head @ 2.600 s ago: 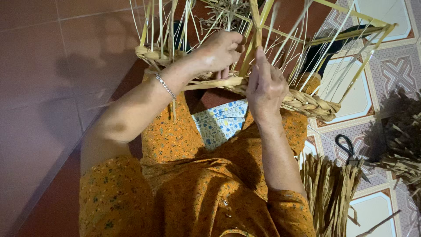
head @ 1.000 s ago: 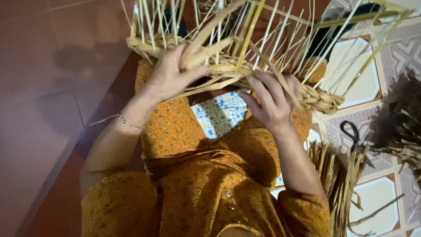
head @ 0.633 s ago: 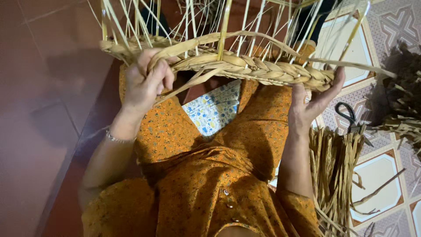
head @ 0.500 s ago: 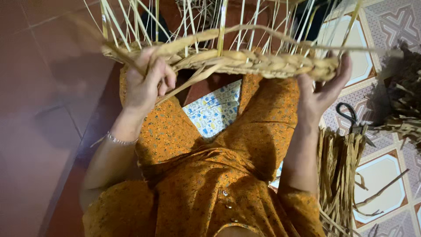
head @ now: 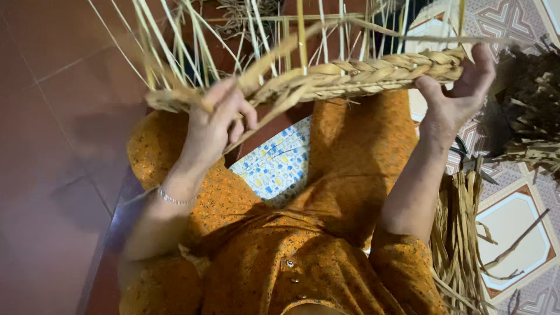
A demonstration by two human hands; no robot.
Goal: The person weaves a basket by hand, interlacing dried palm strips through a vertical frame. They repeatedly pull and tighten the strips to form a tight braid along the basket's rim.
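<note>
A half-woven straw basket point(head: 350, 73) with a braided rim and many loose upright strands is held above my lap. My left hand point(head: 213, 125) grips the rim's left end, fingers curled around the braid and a flat strand. My right hand point(head: 461, 93) cups the rim's right end from below, thumb and fingers around it. A thin bracelet sits on my left wrist. I sit cross-legged in orange patterned clothes.
A blue-and-yellow patterned cushion point(head: 277, 166) shows between my knees. A bundle of loose straw strips point(head: 461, 233) lies on the patterned tiles at right, with dark scissors point(head: 466, 160) beside it and a dark dried bunch point(head: 531, 111) further right. Red tiles point(head: 64, 146) lie to the left.
The basket has been turned so the braided rim now runs level across the view. My hands moved apart to its two ends, the right one shifting from the middle to the far right.
</note>
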